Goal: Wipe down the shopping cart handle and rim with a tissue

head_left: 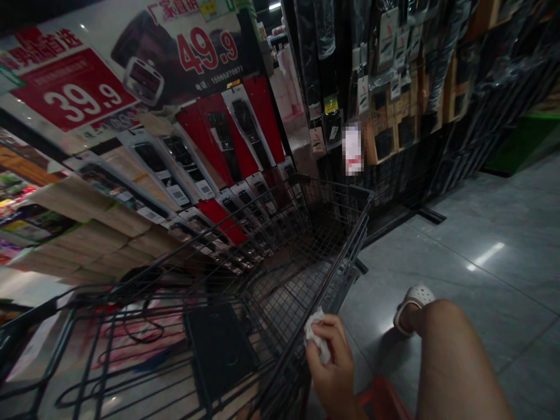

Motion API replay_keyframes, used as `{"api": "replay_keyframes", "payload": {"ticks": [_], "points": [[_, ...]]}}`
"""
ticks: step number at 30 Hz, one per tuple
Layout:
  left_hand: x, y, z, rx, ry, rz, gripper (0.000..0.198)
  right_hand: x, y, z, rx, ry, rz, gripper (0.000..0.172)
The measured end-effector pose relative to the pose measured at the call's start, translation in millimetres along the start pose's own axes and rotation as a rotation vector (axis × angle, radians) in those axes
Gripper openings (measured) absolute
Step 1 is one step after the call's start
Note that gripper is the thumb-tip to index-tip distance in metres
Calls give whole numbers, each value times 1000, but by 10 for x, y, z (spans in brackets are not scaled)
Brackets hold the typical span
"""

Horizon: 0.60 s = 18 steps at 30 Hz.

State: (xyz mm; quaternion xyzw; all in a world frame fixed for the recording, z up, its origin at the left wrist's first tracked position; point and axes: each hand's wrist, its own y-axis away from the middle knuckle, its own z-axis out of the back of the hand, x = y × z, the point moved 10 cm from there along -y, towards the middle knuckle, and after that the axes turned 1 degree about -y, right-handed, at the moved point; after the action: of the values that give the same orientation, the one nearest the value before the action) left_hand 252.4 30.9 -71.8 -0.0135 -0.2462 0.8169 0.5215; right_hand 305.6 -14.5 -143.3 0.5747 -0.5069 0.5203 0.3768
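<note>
tissue [311, 331], white and crumpled, sits low at the centre of the frame, pinched between thumb and fingers by the right grip [336, 354], close beside the side of a dark wire cart [286, 366]. the left grip's state i cannot tell. packaged belts [251, 125] hang in the upper middle; a white clog [419, 295] is at lower right.

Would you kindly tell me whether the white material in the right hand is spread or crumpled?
Crumpled: the white material sits bunched and creased in the right hand.
</note>
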Motion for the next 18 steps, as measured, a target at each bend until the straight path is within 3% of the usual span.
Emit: {"api": "replay_keyframes", "payload": {"ticks": [3,6,9,12,18], "points": [[-196,-119,-10,67,-98,-31,47,-57,81,-146,24,-7,-23,7],[-283,-218,-8,49,-57,18,47,-108,-16,-142,34,-44,-91,5],[-220,-212,4,-30,108,88,35,-38,-44,-168,24,-108,-139,9],[-109,-111,23,-72,238,70,30,116,47,-218,1,-118,-137,12],[-78,12,67,-3,62,-14,30,316,231,-216,25,-50,-46,12]]}}
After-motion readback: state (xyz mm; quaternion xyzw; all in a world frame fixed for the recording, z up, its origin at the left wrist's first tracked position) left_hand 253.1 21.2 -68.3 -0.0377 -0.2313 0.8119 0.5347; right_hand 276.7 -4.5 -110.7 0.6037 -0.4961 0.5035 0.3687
